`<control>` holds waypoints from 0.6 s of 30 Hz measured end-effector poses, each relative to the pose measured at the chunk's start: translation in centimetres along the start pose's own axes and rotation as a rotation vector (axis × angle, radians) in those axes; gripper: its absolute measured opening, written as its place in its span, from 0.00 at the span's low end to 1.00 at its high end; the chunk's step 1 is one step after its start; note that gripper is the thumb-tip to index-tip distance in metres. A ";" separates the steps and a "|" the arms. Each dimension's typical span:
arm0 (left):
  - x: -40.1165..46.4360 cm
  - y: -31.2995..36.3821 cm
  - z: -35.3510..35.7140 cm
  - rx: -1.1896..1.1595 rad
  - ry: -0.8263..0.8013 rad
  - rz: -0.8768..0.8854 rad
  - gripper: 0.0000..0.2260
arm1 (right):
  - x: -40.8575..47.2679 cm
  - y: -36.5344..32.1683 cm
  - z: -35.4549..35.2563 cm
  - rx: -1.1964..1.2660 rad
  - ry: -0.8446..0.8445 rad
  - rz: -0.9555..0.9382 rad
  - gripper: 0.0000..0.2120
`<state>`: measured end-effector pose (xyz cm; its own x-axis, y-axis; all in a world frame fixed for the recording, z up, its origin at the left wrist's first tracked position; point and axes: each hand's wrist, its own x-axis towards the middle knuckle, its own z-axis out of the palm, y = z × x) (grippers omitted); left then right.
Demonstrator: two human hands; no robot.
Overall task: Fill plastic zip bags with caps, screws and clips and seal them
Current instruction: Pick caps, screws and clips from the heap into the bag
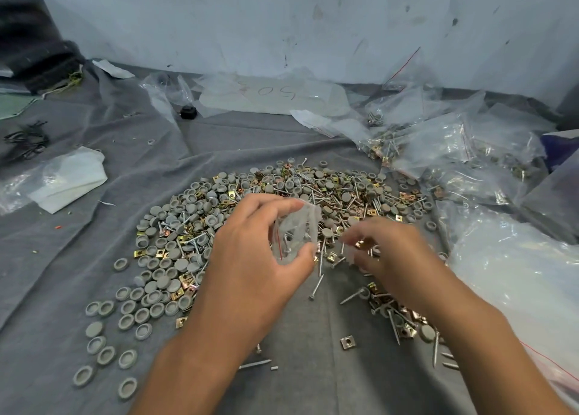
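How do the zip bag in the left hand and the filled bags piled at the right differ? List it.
The small zip bag is gripped by the left hand above the pile; the filled bags lie on the grey cloth. The small zip bag looks nearly empty; the filled bags show screws and clips inside. Both are clear plastic with a red line.

Grey cloth (94,251) covers the surface, creased w/ folds. Far left corner: dark bundle of fabric (34,38) against the wall. Pale wall (282,16) along the far edge, scuffed & marked. Small black round object (189,112) near the far edge, left of centre. Black wire tangle (26,140) at the left edge. Folded white sheet (73,179) just below it, left side. Dark blue item (559,148) at the right edge, mostly hidden.
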<state>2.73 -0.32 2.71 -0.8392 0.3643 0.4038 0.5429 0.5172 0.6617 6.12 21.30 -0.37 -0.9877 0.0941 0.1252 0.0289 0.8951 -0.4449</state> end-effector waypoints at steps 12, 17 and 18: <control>0.0 0.0 -0.3 0.030 -0.017 -0.026 0.21 | 0.1 0.1 1.7 -0.007 -0.120 -0.103 0.02; 0.0 0.1 -0.2 0.024 -0.021 -0.019 0.21 | -0.5 -1.4 2.6 -0.034 -0.284 -0.268 0.07; -0.1 0.0 -0.2 0.022 -0.021 -0.019 0.21 | -0.5 -1.4 2.8 -0.036 -0.291 -0.269 0.07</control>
<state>2.78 -0.51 2.87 -0.8487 0.3704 0.3774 0.5274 0.5413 0.6549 6.16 18.80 -2.29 -0.9630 -0.2684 -0.0259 -0.2363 0.8861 -0.3988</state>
